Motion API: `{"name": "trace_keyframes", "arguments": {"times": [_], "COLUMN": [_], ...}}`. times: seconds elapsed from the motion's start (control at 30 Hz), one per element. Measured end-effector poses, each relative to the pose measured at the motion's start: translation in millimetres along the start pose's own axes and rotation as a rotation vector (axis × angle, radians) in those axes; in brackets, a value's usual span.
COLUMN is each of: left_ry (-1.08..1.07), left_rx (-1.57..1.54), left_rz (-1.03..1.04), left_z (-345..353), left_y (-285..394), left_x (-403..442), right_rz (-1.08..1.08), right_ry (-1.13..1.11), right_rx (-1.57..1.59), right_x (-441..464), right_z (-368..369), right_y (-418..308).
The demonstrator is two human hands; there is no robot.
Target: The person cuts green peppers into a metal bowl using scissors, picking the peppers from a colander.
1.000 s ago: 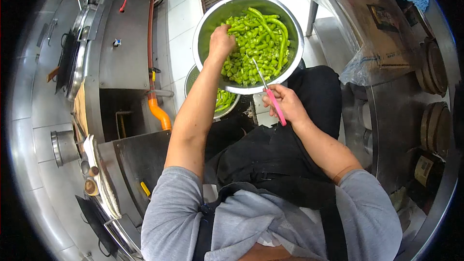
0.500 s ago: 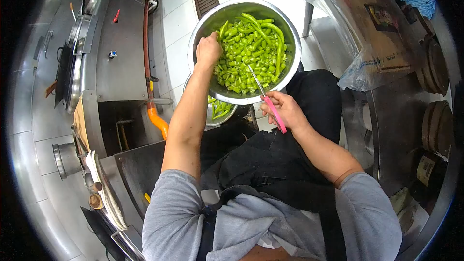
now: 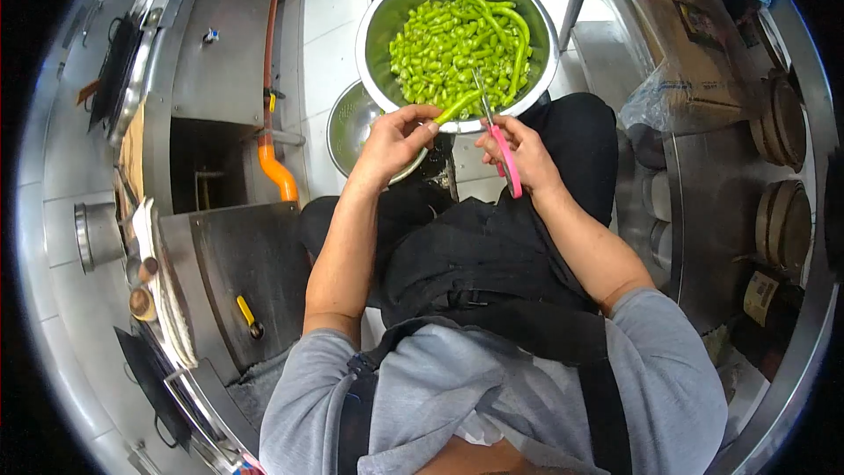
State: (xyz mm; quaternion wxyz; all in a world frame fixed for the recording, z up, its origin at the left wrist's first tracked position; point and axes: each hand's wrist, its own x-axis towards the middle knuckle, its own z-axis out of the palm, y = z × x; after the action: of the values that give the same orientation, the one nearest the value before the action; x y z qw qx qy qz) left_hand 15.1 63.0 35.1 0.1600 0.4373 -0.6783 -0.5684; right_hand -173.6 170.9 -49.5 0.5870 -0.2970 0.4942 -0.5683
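My left hand [image 3: 397,142] pinches a long green pepper [image 3: 459,106] over the near rim of a large steel bowl [image 3: 373,66]. My right hand [image 3: 525,155] grips scissors with pink handles [image 3: 507,161]. Their blades [image 3: 483,93] point away from me, beside the far end of the held pepper; whether they touch it I cannot tell. Cut green pepper pieces [image 3: 440,46] fill the bowl, and a few whole peppers [image 3: 520,44] lie on top at its right side. Below and left of the bowl stands a steel colander [image 3: 345,130], partly hidden by my left hand.
To the left are a steel cabinet [image 3: 220,53] and an orange pipe [image 3: 277,169]. A plastic-wrapped cardboard box [image 3: 694,44] rests at the right, above a steel shelf unit [image 3: 716,211]. White floor tiles [image 3: 330,13] show around the bowl.
My left hand has come out of the bowl toward me and now holds a pepper near the scissors. The view has shifted, so the bowl appears higher and more of the colander shows.
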Motion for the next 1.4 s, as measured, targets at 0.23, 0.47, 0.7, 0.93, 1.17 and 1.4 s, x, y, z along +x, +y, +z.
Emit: {"name": "trace_keyframes", "arguments": {"times": [0.23,0.47,0.7,0.93,1.17,1.4], "left_ry": [-0.014,0.18,0.006,0.111,0.087,0.135], "left_rx": [0.005,-0.049,0.003,-0.043,-0.101,-0.126], "left_rz": [-0.033,-0.076,0.062,-0.033,0.017,0.024], "left_z": [7,5,19,14,25,24], "left_y": [-4,-3,-12,-8,-5,-11], "left_x": [-14,-8,-2,4,8,16], "right_rz": [0.016,0.083,-0.03,0.103,-0.051,0.127], "right_ry": [-0.024,0.012,0.001,-0.043,-0.026,-0.049], "right_rx": [-0.057,-0.108,-0.142,-0.071,-0.089,-0.118], "right_x": [-6,-10,-6,-9,-3,-9], "right_z": [1,5,4,0,4,0], "right_y": [-3,-12,-2,-14,6,-16]}}
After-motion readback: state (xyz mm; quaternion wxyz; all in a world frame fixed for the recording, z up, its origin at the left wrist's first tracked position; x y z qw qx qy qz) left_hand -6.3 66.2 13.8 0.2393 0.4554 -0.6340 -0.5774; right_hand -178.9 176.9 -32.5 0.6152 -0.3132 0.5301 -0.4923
